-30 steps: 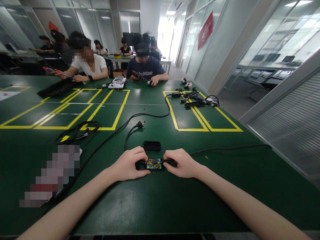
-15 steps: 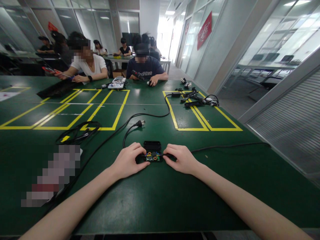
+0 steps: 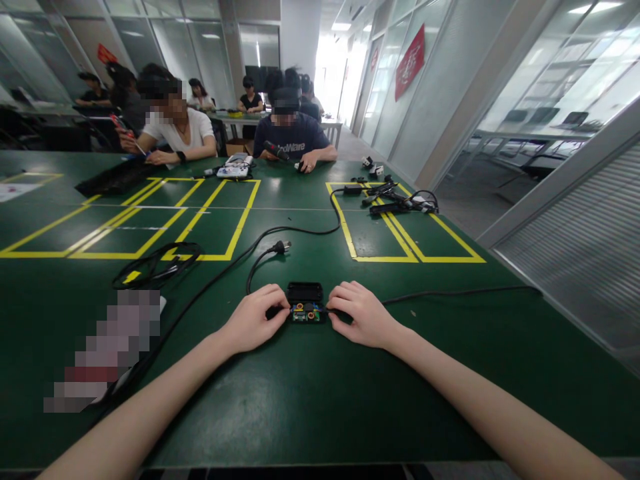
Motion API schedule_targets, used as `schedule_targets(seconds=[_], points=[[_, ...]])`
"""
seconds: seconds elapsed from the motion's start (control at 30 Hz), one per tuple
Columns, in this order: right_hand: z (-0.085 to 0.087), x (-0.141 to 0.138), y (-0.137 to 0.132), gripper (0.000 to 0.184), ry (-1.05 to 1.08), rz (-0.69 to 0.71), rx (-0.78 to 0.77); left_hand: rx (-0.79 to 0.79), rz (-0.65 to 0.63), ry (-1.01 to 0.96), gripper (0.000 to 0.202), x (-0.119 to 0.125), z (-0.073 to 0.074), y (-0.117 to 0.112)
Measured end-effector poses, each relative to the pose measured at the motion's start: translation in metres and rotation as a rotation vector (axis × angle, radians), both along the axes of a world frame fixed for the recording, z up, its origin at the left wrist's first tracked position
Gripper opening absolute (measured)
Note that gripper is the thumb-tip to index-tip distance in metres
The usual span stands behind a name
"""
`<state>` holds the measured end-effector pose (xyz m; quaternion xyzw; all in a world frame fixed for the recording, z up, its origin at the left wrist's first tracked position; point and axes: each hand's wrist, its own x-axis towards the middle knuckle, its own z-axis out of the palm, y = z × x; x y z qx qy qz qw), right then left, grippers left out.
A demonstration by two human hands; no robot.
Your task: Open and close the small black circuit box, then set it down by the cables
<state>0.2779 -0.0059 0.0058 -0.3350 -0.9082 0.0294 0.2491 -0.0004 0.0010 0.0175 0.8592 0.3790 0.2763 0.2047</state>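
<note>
both hands on a small circuit board, near edge of the tabletop

green tabletop (image 3: pixel 320 400), forearms coming in over the near edge. left hand (image 3: pixel 253 321) and right hand (image 3: pixel 364 315) lie knuckles-up a little in from that edge, about mid-width. between them sits the circuit board (image 3: pixel 306 312): small, green, copper-coloured coils on top, flat on the mat. left fingers are curled together, tips closed on the board's left end. right fingers are curled the same way, tips closed on its right end, where the right cable (image 3: pixel 460 292) joins. that cable runs off toward the right edge.

just beyond the board is a black cover (image 3: pixel 304 291), touching it or nearly so; cannot tell which. from the left hand a left cable (image 3: pixel 248 283) loops out to a plug (image 3: pixel 281 247) lying farther in.

toward the left edge, a coiled cable (image 3: pixel 156 262) overlaps the edge of the yellow tape boxes (image 3: pixel 220 220). farther off, right of centre, another taped box holds a heap of black adapters and leads (image 3: pixel 397 199).

at the far edge sit a person in a white top (image 3: pixel 183 130) and a person in a dark top (image 3: pixel 293 137), with a white device (image 3: pixel 235 167) on the mat between them.
</note>
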Motion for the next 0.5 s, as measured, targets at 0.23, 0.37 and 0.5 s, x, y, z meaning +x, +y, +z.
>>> schedule_targets(seconds=[0.23, 0.37, 0.5], points=[[0.0005, -0.0004, 0.0, 0.008, -0.009, -0.006, -0.046, 0.026, -0.047, 0.03, 0.017, -0.0016, -0.001, 0.0016], [-0.0028, 0.0013, 0.0013, 0.005, 0.05, -0.052, -0.071, 0.05, -0.037, 0.042, 0.004, -0.0001, -0.001, 0.0002], [-0.0064, 0.0035, 0.0033, 0.02, 0.111, -0.147, -0.13, 0.075, 0.005, 0.092, 0.03, -0.0006, -0.0015, 0.0004]])
